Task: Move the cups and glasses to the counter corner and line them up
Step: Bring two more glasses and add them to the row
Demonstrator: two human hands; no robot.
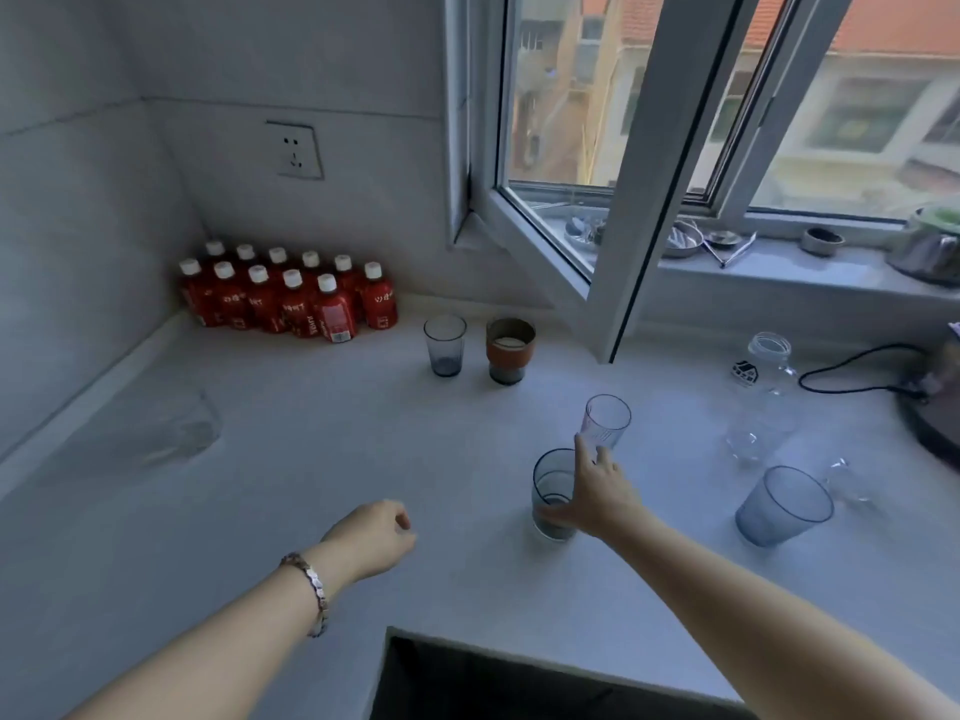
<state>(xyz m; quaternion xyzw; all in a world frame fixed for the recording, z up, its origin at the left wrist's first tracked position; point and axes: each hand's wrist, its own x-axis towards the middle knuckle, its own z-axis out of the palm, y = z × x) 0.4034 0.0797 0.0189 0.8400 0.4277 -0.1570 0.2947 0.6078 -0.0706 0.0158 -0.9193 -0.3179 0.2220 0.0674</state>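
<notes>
Reaching right hand (pixel 597 496), spread and empty, should wrap clear glass (pixel 608 419) low, avoid clipping grey tumbler (pixel 550 488); left hand (pixel 376 537) loosely curled, empty.

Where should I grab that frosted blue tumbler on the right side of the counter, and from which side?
Grip the frosted blue tumbler round its side wall, just below the rim, coming from its near left. It stands upright, mouth up, widening toward the rim, so a high grip should hold. Clear glassware crowds its right side.
</notes>
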